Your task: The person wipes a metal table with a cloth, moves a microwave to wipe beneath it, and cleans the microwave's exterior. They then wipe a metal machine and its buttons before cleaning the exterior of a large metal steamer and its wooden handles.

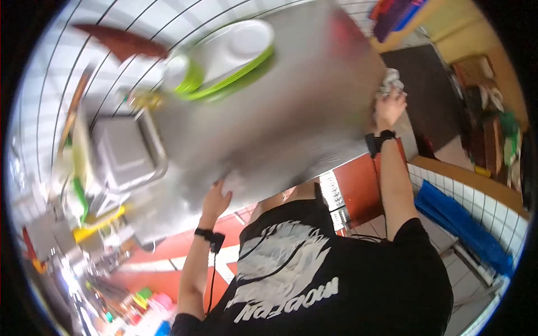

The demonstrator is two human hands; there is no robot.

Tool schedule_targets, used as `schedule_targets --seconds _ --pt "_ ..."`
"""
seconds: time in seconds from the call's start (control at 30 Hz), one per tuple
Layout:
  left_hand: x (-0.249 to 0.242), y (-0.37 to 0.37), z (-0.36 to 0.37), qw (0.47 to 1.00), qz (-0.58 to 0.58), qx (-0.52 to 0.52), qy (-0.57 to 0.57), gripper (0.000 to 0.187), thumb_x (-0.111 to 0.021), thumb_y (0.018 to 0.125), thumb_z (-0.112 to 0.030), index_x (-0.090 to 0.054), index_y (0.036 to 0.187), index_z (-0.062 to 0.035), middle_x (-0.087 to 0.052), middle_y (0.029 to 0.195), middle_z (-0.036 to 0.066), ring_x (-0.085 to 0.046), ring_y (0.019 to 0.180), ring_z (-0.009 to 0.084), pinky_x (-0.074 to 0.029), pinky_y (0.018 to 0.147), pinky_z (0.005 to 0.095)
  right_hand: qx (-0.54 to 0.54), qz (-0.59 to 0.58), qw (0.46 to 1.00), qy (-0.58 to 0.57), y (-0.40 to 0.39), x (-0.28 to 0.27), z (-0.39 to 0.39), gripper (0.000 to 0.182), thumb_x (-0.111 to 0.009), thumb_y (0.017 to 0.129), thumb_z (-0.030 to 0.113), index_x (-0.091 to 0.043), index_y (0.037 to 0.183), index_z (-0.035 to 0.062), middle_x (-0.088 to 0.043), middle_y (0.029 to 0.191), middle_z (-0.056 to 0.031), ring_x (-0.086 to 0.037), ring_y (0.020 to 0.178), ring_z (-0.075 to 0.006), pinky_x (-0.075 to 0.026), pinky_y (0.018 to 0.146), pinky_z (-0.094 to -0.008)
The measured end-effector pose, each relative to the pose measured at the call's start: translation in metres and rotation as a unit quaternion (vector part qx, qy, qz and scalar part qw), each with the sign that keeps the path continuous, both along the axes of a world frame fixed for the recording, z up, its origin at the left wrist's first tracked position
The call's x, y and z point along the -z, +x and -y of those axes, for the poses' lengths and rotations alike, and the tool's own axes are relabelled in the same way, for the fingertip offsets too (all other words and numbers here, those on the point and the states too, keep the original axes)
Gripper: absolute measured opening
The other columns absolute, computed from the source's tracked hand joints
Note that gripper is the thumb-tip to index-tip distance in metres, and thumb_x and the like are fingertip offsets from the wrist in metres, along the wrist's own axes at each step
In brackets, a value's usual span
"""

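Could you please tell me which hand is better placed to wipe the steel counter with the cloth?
Right, probably. The right hand grips the crumpled cloth on the steel counter; the left hand only rests on the counter's near edge, away from the cloth.

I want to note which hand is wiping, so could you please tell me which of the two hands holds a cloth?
The right hand, at the counter's far edge, grips a crumpled cloth; the left hand rests bare on the near edge.

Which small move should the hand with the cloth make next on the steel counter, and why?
Probably sweep the crumpled cloth inward: the right hand presses it at the steel counter's far edge, while the left hand rests flat on the near edge.
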State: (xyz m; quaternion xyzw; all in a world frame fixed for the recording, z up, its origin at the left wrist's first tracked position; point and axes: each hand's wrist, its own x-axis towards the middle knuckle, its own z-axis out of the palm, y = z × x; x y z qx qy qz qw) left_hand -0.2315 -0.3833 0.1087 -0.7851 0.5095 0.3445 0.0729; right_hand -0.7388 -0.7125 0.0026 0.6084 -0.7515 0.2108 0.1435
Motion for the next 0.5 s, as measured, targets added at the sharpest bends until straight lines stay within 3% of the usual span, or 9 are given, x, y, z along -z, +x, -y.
schedule_targets --seconds 0.07,0.1,0.17,0.2,0.27,0.37,0.43,0.5 --pt "0.006 0.019 -0.024 0.996 -0.026 -0.009 -0.088 0.054 -0.061 0.086 -0.028 -0.048 0.136 -0.0101 -0.055 0.131 0.020 -0.058 0.111 0.0399 -0.046 0.095 0.0460 0.046 0.020 0.998 0.030 0.049 -0.003 -0.019 0.057 -0.069 0.079 0.022 -0.050 0.133 0.0182 -0.045 0.135 -0.0216 -0.048 0.115 -0.0412 -0.040 0.096 -0.0496" --pt "0.010 0.029 -0.037 0.995 -0.018 -0.032 -0.090 0.054 -0.061 0.086 -0.028 -0.048 0.136 -0.0101 -0.055 0.131 0.020 -0.058 0.111 0.0399 -0.046 0.095 0.0460 0.023 0.029 0.999 0.027 0.074 -0.003 -0.031 0.058 -0.069 0.079 0.023 -0.050 0.133 0.0187 -0.044 0.136 -0.0211 -0.046 0.116 -0.0416 -0.040 0.096 -0.0504" --pt "0.014 0.046 -0.063 0.960 -0.157 -0.093 -0.211 0.042 -0.058 0.089 -0.020 -0.055 0.129 -0.0082 -0.059 0.126 0.019 -0.059 0.110 0.0372 -0.047 0.094 0.0432 -0.023 0.041 0.999 0.026 0.127 0.001 -0.060 0.062 -0.069 0.079 0.027 -0.047 0.136 0.0194 -0.041 0.140 -0.0196 -0.042 0.121 -0.0415 -0.038 0.097 -0.0526" --pt "0.013 0.052 -0.077 0.958 -0.152 -0.109 -0.218 0.042 -0.058 0.089 -0.020 -0.055 0.129 -0.0082 -0.059 0.126 0.019 -0.059 0.110 0.0372 -0.047 0.094 0.0432 -0.041 0.043 0.998 0.023 0.159 -0.001 -0.073 0.062 -0.069 0.079 0.027 -0.047 0.136 0.0194 -0.041 0.140 -0.0196 -0.042 0.121 -0.0415 -0.038 0.097 -0.0526" --pt "0.008 0.062 -0.107 0.930 -0.171 -0.145 -0.292 0.031 -0.055 0.091 -0.012 -0.061 0.121 -0.0059 -0.062 0.121 0.018 -0.061 0.108 0.0363 -0.048 0.093 0.0393 -0.104 0.036 0.993 0.039 0.233 -0.006 -0.114 0.064 -0.070 0.078 0.029 -0.047 0.137 0.0194 -0.040 0.141 -0.0196 -0.040 0.123 -0.0424 -0.037 0.099 -0.0530" --pt "0.019 0.089 -0.171 0.920 -0.153 -0.217 -0.288 0.029 -0.051 0.093 -0.006 -0.062 0.120 -0.0049 -0.066 0.114 0.017 -0.064 0.106 0.0294 -0.050 0.088 0.0360 -0.261 0.055 0.962 0.061 0.350 -0.028 -0.183 0.066 -0.070 0.075 0.029 -0.048 0.136 0.0167 -0.038 0.143 -0.0195 -0.037 0.127 -0.0426 -0.035 0.100 -0.0544" --pt "0.025 0.102 -0.216 0.902 -0.132 -0.283 -0.297 0.027 -0.048 0.095 -0.003 -0.064 0.117 -0.0048 -0.068 0.107 0.016 -0.066 0.102 0.0235 -0.051 0.084 0.0325 -0.357 0.065 0.927 0.098 0.422 -0.035 -0.234 0.065 -0.070 0.074 0.028 -0.050 0.134 0.0153 -0.038 0.143 -0.0194 -0.036 0.128 -0.0428 -0.034 0.100 -0.0562" --pt "0.023 0.117 -0.255 0.896 -0.105 -0.314 -0.296 0.027 -0.048 0.095 -0.004 -0.064 0.117 -0.0054 -0.069 0.107 0.015 -0.067 0.101 0.0237 -0.051 0.084 0.0320 -0.462 0.094 0.869 0.149 0.488 -0.047 -0.280 0.064 -0.070 0.072 0.027 -0.051 0.132 0.0160 -0.038 0.141 -0.0206 -0.037 0.127 -0.0448 -0.032 0.100 -0.0605"
